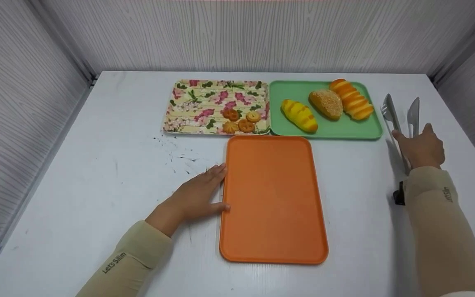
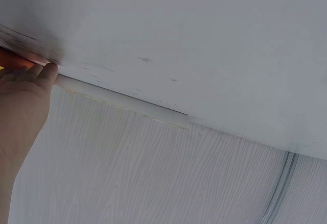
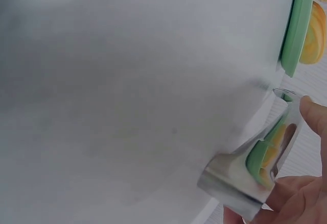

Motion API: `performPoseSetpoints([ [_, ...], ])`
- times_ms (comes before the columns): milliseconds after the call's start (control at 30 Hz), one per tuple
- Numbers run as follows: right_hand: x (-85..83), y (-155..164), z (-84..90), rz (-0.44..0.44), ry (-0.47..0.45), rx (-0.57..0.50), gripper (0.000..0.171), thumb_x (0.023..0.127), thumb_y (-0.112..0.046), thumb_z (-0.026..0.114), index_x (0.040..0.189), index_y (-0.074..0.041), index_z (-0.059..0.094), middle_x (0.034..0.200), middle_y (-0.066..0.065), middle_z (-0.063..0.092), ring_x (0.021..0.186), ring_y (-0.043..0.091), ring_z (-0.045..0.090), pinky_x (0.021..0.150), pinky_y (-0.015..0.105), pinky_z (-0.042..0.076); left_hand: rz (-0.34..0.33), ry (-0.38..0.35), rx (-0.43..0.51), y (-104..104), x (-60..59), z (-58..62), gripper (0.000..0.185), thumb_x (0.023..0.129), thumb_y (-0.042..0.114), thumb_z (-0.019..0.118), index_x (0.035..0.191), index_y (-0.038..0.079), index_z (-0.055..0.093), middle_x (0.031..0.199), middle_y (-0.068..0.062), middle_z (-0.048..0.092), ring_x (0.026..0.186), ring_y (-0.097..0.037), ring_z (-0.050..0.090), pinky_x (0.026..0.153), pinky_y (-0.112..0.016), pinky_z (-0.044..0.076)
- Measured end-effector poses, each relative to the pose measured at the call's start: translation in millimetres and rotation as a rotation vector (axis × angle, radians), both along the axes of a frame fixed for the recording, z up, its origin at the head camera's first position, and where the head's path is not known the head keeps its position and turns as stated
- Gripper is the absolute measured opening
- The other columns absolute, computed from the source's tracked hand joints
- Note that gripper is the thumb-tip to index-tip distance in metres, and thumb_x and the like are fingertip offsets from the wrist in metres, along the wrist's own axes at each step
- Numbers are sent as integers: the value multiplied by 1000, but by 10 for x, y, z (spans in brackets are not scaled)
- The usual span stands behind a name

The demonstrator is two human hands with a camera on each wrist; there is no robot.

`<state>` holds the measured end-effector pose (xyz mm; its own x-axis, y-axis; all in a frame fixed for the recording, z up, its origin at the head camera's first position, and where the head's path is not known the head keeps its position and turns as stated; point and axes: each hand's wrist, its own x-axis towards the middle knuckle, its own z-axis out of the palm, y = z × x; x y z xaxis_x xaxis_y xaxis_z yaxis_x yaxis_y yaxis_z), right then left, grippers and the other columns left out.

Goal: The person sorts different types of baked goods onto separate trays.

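My left hand [image 1: 198,196] rests at the left edge of an orange tray [image 1: 272,198], thumb over the rim and straight fingers along the side. In the left wrist view, a sliver of the orange tray [image 2: 13,59] shows beyond the fingers. My right hand [image 1: 422,147] grips a pair of shiny metal tongs [image 1: 414,116] at the right side of the table, their ends spread apart and pointing away from me. The right wrist view shows the bent end of the tongs [image 3: 232,180] between thumb and fingers, mirroring green and yellow. Part of the grip is hidden.
Behind the orange tray stands a floral tray [image 1: 192,111] with several cookies [image 1: 246,125]. Adjoining it, a green tray [image 1: 340,133] bears a yellow bread roll [image 1: 299,116], a seeded bun [image 1: 326,104] and a striped loaf [image 1: 352,100]. Panels [image 1: 237,37] wall the white table [image 1: 97,177].
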<state>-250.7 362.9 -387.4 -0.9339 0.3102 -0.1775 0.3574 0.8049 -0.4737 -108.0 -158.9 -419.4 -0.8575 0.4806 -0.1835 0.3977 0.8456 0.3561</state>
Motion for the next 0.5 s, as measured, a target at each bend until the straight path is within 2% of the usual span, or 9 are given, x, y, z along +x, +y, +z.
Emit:
performPoseSetpoints([
  [133, -3, -3, 15, -8, 2, -11, 113, 82, -75, 39, 148, 3, -10, 147, 38, 15, 126, 58, 28, 99, 67, 26, -7, 0, 7, -4, -11, -6, 97, 86, 68, 50, 153, 9, 14, 158, -3, 10, 143, -20, 11, 113, -40, 19],
  [400, -58, -119, 131, -19, 2, 41, 120, 75, -85, 33, 150, -3, -11, 147, 37, 17, 126, 59, 27, 98, 70, 22, -32, 23, -4, -46, -52, 0, 98, 86, 66, 52, 152, 5, 16, 158, -8, 9, 144, -23, 9, 113, -40, 19],
  [500, -97, -196, 206, -4, 32, 59, 119, 74, -86, 32, 150, -5, -11, 146, 38, 19, 124, 60, 28, 96, 71, 22, -19, 40, -5, -72, -76, 39, 97, 85, 64, 55, 153, 6, 16, 159, -9, 9, 144, -23, 9, 113, -41, 20],
])
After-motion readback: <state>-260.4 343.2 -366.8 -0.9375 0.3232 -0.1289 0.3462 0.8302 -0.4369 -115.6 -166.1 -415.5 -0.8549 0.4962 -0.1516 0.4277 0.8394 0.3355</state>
